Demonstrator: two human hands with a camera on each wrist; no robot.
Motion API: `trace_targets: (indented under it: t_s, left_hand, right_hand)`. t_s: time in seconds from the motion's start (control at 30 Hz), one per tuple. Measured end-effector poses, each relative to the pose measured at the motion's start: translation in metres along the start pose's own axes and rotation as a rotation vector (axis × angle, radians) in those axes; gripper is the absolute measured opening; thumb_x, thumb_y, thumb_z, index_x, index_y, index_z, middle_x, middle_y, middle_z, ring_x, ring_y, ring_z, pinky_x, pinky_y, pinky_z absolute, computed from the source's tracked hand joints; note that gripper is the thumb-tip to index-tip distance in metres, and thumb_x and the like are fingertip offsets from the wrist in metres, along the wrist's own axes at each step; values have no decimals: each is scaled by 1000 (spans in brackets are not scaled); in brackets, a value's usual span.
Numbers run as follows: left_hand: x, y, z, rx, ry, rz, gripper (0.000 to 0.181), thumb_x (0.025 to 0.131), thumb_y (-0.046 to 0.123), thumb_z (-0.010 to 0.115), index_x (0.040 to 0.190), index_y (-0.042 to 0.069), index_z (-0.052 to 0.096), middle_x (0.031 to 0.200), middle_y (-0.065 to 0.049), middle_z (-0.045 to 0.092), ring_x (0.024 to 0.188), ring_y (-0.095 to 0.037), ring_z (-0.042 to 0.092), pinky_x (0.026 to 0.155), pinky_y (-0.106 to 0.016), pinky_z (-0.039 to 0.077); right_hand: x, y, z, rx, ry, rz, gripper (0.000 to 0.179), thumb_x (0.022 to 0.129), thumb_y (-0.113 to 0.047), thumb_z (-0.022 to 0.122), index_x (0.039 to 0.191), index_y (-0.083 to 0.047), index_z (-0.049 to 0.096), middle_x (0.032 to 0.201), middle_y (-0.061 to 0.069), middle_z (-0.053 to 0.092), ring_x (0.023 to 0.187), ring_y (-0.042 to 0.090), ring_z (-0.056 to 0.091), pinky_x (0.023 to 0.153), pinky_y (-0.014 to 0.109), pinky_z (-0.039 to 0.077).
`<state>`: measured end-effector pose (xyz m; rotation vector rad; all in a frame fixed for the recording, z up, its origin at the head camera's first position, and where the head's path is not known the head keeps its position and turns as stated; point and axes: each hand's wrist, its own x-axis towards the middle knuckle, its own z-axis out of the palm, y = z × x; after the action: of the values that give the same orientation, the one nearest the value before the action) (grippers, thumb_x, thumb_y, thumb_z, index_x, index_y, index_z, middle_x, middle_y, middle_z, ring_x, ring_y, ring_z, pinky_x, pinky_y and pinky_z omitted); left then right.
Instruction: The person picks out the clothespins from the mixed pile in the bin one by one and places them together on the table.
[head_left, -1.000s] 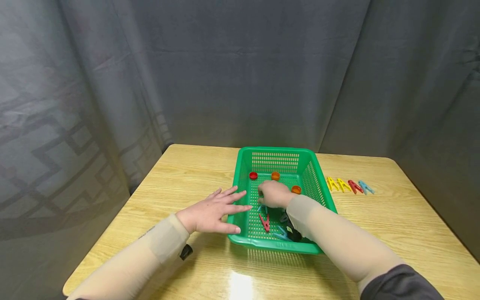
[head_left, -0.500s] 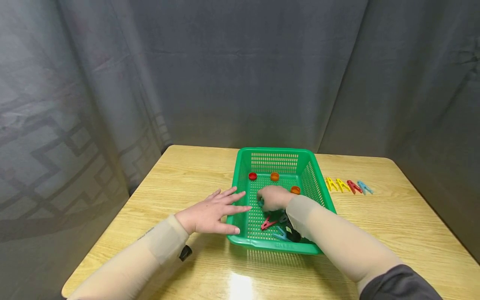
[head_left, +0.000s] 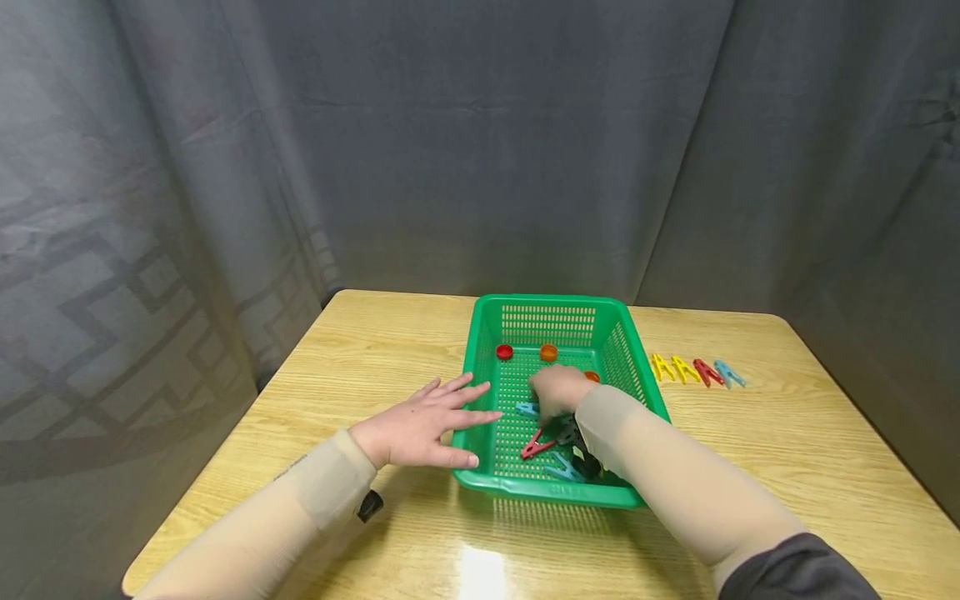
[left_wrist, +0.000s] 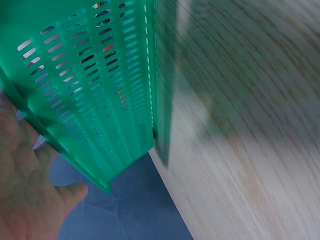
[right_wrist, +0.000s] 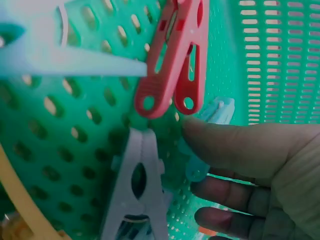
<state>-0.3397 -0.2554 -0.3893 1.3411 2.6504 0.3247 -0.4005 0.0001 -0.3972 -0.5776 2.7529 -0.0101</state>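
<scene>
My left hand (head_left: 426, 423) spreads its fingers over the left rim of the green basket (head_left: 525, 486). The basket's slotted side fills much of the left wrist view. Down inside the basket is my right hand (head_left: 557, 392), its thumb and fingers apart in the right wrist view. Just left of those fingers lies a blue clothespin (head_left: 527, 409), partly behind the thumb in the right wrist view. A red clothespin (right_wrist: 172, 60) and a grey clothespin (right_wrist: 137, 195) lie close by. Nearer the front is a light blue clothespin (head_left: 564, 469), beside dark items partly hidden by my right wrist.
A red cap (head_left: 505, 352) and an orange cap (head_left: 549, 352) sit at the basket's far end, with another orange cap (head_left: 592, 377) behind my right hand. Right of the basket, yellow clothespins (head_left: 663, 367), a red one (head_left: 708, 372) and a blue one (head_left: 729, 373) form a row.
My right hand has moved right, away from the blue clothespin that was at its fingers. The red clothespin in the basket has turned. The left hand has stayed in place.
</scene>
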Motion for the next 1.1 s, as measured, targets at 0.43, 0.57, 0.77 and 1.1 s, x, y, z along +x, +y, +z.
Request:
trace_targets:
  t_s: [0.43,0.57,0.77,1.1]
  left_hand:
    - [0,0,0,-3,-3,0,67,89,69,44,149,42,32,161,9,7,147,-17,-3,114,-55,7]
    - [0,-1,1,-2,-1,0,67,89,69,44,149,41,32,161,10,7,147,-16,-4,114,-54,7]
    - [0,-1,1,-4,4,2,67,89,69,44,149,41,33,161,10,7,147,-16,-4,114,-55,7]
    - [0,-1,0,0,-1,2,66,89,69,44,149,41,32,161,9,7,147,-17,-3,114,-55,7]
  right_hand:
    - [2,3,1,-30,-25,44,25,70,-11,82,80,-16,60,75,-2,59,69,19,49,63,37,42]
    - [2,3,1,-29,-23,42,25,70,-8,81,77,-15,58,72,-2,58,66,18,45,61,35,39]
    - [2,4,1,-6,-13,37,22,70,-4,77,74,-14,58,71,-1,57,64,18,42,56,33,37]
    - [2,6,0,133,22,-16,22,73,-5,73,94,-9,67,88,3,64,73,19,53,63,34,47]
